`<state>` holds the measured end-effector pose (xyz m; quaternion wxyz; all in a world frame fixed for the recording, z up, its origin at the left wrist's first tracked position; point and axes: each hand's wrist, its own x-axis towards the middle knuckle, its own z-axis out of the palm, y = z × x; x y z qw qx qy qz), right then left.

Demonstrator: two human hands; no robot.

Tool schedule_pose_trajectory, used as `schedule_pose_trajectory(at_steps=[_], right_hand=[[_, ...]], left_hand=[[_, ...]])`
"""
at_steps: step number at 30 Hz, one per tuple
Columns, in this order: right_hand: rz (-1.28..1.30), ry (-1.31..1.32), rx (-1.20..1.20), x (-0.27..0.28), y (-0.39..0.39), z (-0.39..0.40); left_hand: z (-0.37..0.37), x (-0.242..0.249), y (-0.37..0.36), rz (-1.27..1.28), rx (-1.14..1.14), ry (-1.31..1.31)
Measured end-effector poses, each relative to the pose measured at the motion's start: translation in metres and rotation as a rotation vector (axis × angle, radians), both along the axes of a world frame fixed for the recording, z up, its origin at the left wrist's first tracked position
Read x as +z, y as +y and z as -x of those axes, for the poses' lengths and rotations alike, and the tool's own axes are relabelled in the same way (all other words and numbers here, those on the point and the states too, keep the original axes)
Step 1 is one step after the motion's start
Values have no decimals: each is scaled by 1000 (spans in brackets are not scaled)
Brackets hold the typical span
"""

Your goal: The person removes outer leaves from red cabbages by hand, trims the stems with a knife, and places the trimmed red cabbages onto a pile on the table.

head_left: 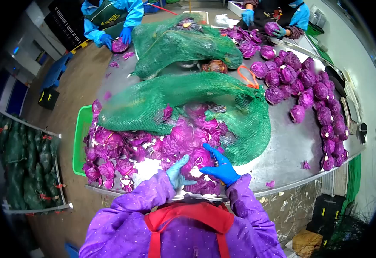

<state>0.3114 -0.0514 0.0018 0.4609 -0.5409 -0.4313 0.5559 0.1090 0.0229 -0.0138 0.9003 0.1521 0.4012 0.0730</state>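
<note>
A red cabbage sits at the near edge of the steel desk, held between both gloved hands. The left hand, in a pale blue glove, presses against its left side with fingers curled on it; the right hand, in a darker blue glove, wraps its fingers over the top and right side. Whether the right hand also holds a tool cannot be told. Loose purple leaves lie heaped around the cabbage and to its left. Just behind, a green net sack spreads across the desk. Trimmed cabbage heads lie grouped along the right side. Two other people in blue gloves work at the far end.
</note>
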Motion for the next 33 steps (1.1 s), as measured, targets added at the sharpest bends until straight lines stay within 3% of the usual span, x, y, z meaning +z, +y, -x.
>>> schedule_pose_trajectory(at_steps=[4,7,12,27,33], right_hand=[[27,56,-16,-5,12,14],[-80,-278,-101,-6,-1,22],[-166,-647,36,-17,-27,39],[-82,-549,-32,-41,-12,35],[-101,-492,-53,-40,0,27]], left_hand=[[3,-5,-8,30,150,98],[-2,-18,-11,104,267,130],[-5,-47,-11,189,309,34],[-28,-39,-2,227,371,286],[-35,-58,-7,258,523,118]])
